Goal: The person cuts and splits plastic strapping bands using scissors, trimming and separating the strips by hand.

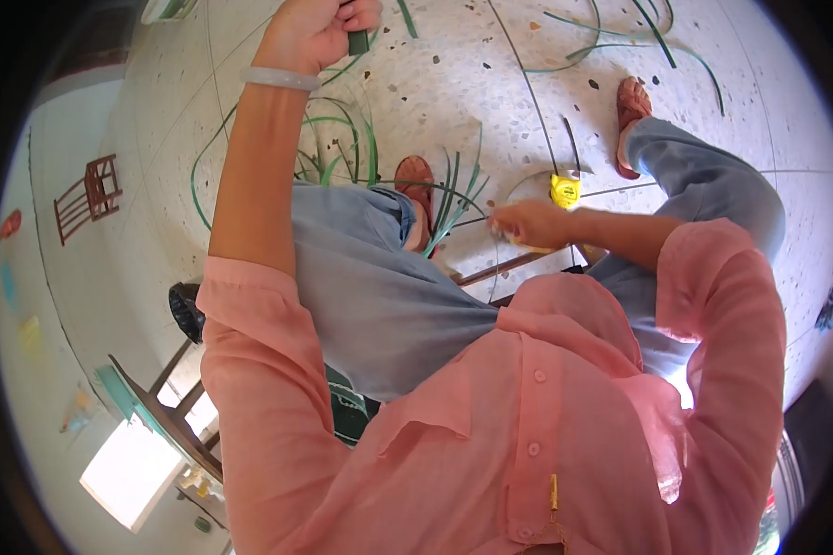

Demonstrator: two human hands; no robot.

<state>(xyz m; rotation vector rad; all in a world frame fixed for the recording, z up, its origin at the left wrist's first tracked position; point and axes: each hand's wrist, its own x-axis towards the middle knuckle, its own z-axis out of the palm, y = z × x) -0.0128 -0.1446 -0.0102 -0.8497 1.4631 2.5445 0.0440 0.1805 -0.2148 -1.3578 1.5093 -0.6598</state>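
Observation:
At the top left, my left hand (pixel 307 30), with a pale bangle (pixel 280 79) on its wrist, is closed around a dark green strip (pixel 358 43) whose short end shows below the fingers. My right hand (pixel 532 225) is in front of my lap with its fingers curled; motion blurs them, and what they hold, if anything, I cannot make out. A yellow tape measure (pixel 565 191) lies just beyond it. Left of that hand, a fan of narrow green strips (pixel 452 203) spreads out by my foot.
Loose green strips (pixel 338 139) curl on the speckled tile floor (pixel 453 65) at the left, and more long strips (pixel 611 46) lie at the upper right. A wooden chair (pixel 88 199) stands far left. A green-topped piece of furniture (pixel 134 398) is by my left side.

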